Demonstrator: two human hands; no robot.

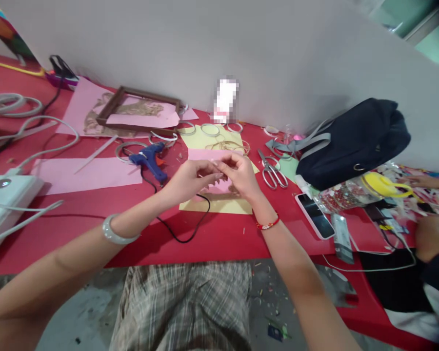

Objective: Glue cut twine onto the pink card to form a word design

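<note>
While you sat at the red desk (219, 239), your left hand (188, 183) and your right hand (241, 176) met above a piece of pink paper (219, 186) with a jagged edge, which lay over a yellow sheet (201, 139). Your fingertips (216, 174) were close together, so the grip of each hand was closed, but I could not tell if it clamped the paper or some smaller thing. One white bangle (120, 231) was on your left wrist, and one red beaded bracelet (268, 223) was on your right wrist. A grey wall (278, 63) stood behind the desk, and a concrete floor (76, 312) showed below it. On the desk I counted one blue glue gun (148, 161), one pair of scissors (272, 170), one wooden frame (137, 109), one phone (314, 215) and one black bag (351, 144). About six pale hoops (210, 129) lay near the wall. The print on one small packet (342, 238) was too small to read, and one white object (226, 100) was blurred. Two hands of a co-worker (429, 239) worked at the right side.
</note>
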